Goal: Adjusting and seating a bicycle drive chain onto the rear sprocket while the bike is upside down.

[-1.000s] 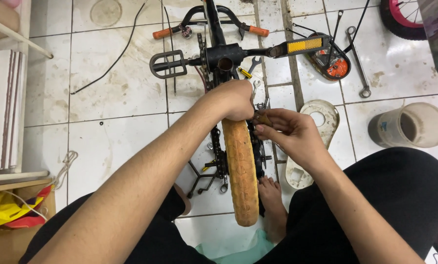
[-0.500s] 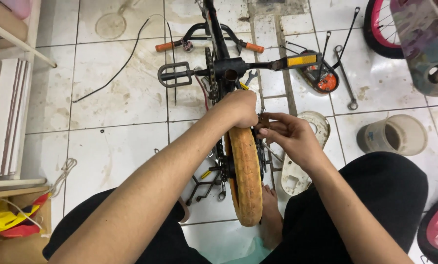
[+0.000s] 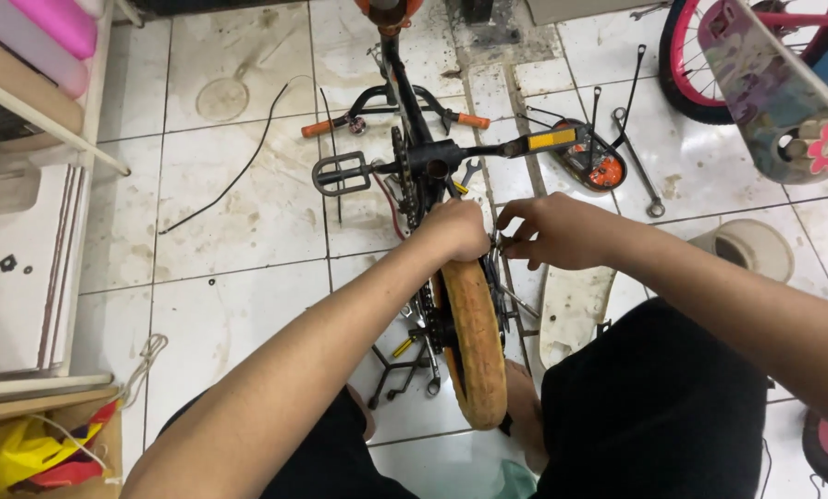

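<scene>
Down between the knees, the worn orange-tan rubber tyre of the small wheel (image 3: 475, 344) stands upright on the upturned black child's bicycle frame (image 3: 412, 120). Left hand (image 3: 455, 230) is curled over the top of the tyre, gripping it. Right hand (image 3: 554, 229) sits just beside it, fingers pinched at the axle; what they grasp is too small to tell. Beyond, grey pedal (image 3: 340, 173), orange-gripped handlebar (image 3: 393, 109), long spanner (image 3: 637, 163) on the tiles.
</scene>
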